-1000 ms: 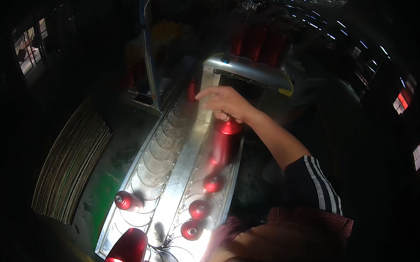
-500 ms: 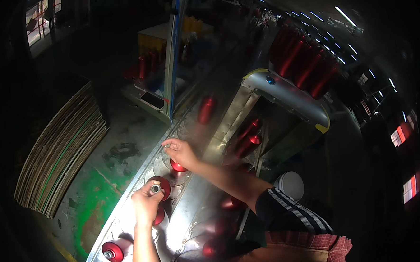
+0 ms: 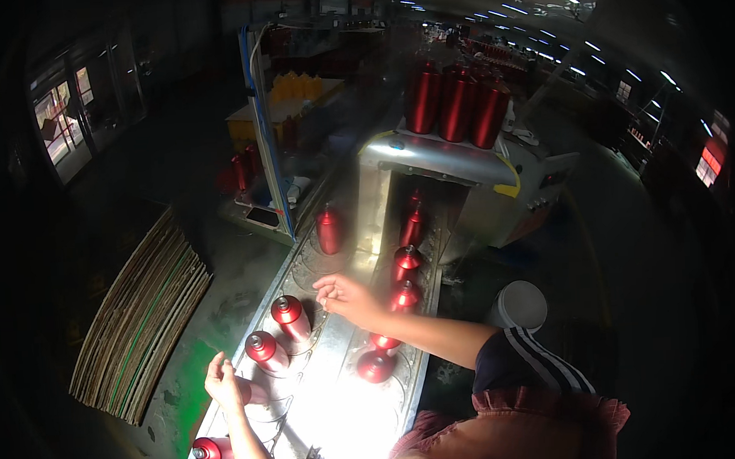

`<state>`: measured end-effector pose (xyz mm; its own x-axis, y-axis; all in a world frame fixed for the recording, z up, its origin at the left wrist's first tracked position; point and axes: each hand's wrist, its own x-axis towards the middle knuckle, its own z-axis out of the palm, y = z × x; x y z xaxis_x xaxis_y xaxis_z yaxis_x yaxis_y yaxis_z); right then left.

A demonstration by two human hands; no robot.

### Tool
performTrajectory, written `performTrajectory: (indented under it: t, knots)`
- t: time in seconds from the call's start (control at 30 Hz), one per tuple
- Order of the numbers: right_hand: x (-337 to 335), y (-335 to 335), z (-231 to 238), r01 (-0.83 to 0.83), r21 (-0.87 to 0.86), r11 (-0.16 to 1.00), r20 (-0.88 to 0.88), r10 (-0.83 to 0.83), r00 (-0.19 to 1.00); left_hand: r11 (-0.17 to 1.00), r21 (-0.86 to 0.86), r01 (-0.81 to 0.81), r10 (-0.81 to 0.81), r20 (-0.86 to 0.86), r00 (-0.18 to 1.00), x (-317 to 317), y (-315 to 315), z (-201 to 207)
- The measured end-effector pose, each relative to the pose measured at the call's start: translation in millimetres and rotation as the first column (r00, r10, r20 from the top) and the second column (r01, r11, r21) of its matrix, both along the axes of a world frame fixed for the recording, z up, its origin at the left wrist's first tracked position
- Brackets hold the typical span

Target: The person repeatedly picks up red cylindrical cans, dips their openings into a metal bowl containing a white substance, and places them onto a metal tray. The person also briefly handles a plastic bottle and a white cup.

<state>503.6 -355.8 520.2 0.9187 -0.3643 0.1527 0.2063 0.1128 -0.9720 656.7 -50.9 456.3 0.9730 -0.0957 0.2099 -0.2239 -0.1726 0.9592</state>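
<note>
Red metal bottles with narrow necks stand upright along a metal conveyor table (image 3: 334, 348). My left hand (image 3: 223, 384) is at the table's left edge, fingers apart and holding nothing, beside a red bottle (image 3: 252, 392) that hand and wrist partly hide. Just beyond it are one red bottle (image 3: 266, 351) and another red bottle (image 3: 290, 317). Over the middle of the table reaches my right hand (image 3: 344, 299), empty, its fingers loosely stretched leftward, apart from the bottles. At the near left corner a red bottle (image 3: 212, 451) leans outward in the view.
Several red bottles (image 3: 405, 294) line the table's right lane, leading under a metal hood (image 3: 438, 157) with tall red bottles (image 3: 457, 107) on top. A post (image 3: 268, 143) rises at the far left edge. Stacked boards (image 3: 143, 316) stand left; a white bucket (image 3: 522, 306) sits right.
My left hand has let go of the bottle neck and moved left and nearer. My right hand has drawn away from the bottle beneath it, to the right. The view has shifted.
</note>
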Motion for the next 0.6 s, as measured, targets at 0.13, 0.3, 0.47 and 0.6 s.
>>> performTrajectory:
  t: [0.13, 0.3, 0.47, 0.6]
  knots:
    - [-129, 14, 42, 0.142, -0.054, 0.988, -0.075, -0.146, 0.987, 0.995, -0.021, -0.096, 0.098, 0.236, 0.967, -57, 26, 38]
    - [-239, 33, 40, 0.306, 0.006, 0.952, -0.102, -0.304, 0.947, 0.930, -0.361, 0.064, -0.039, 0.076, 0.996, -203, 38, 53]
    - [-315, 61, 27, 0.241, -0.046, 0.970, -0.111, -0.244, 0.963, 0.963, -0.266, -0.034, -0.050, -0.302, 0.952, -350, 77, 18]
    - [-353, 103, -15, -0.059, 0.009, 0.998, -0.230, 0.060, 0.971, 0.959, -0.177, -0.221, 0.111, -0.483, 0.869, -440, 146, 7]
